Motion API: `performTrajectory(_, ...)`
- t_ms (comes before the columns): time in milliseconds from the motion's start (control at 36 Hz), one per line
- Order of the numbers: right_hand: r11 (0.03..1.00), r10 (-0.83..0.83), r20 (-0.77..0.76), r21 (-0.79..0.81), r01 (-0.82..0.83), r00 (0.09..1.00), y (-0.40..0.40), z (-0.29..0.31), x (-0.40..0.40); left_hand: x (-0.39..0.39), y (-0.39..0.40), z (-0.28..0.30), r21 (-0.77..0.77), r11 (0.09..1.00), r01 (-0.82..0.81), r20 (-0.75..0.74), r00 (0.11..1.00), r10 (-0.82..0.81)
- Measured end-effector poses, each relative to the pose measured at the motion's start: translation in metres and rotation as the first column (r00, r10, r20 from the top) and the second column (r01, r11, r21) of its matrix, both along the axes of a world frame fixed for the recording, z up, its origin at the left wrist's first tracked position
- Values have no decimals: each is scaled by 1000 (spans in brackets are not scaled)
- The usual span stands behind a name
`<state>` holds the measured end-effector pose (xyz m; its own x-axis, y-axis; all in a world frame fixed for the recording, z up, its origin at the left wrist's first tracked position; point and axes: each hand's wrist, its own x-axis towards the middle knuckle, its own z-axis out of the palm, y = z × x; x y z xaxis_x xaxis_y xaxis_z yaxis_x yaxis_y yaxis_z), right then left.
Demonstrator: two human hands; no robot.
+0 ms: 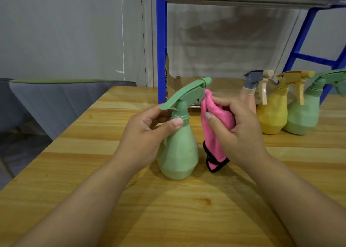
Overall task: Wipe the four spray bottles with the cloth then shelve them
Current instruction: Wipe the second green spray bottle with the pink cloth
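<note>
Green spray bottle (177, 153) unlabelled, pink cloth (215, 126)

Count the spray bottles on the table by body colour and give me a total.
Green: 2, the near green bottle and the far green bottle
Yellow: 1, the yellow bottle
Pink: 1, the pink bottle, partly hidden behind the right hand
Total: 4

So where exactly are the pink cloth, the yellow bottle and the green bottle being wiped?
pink cloth (218, 124), head view, on the bunched middle fold.
yellow bottle (271, 115), head view, on its rounded body.
green bottle being wiped (177, 153), head view, on its wide lower body.
</note>
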<state>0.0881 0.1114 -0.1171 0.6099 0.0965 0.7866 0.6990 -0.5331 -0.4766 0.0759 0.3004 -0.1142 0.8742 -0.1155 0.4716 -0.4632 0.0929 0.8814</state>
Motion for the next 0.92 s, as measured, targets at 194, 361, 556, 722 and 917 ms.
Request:
performTrajectory(194,999,7,-52,47,-5,999,2,12,-4,1,-2,1,16,1000,-12,3,1000,12)
performTrajectory(361,992,78,-93,107,-68,993,2,11,-8,4,-1,-2,132,975,-177,85,982,167)
performTrajectory(556,992,90,-65,93,-84,994,7,9,-15,7,1,-4,22,958,-286,49,957,285)
performTrajectory(722,994,83,-57,75,-78,995,8,6,-16,4,4,-5,10,954,-300,62,952,299)
performTrajectory(917,993,104,-82,57,-100,991,6,8,-17,4,8,-7,49,938,-344,53,938,342)
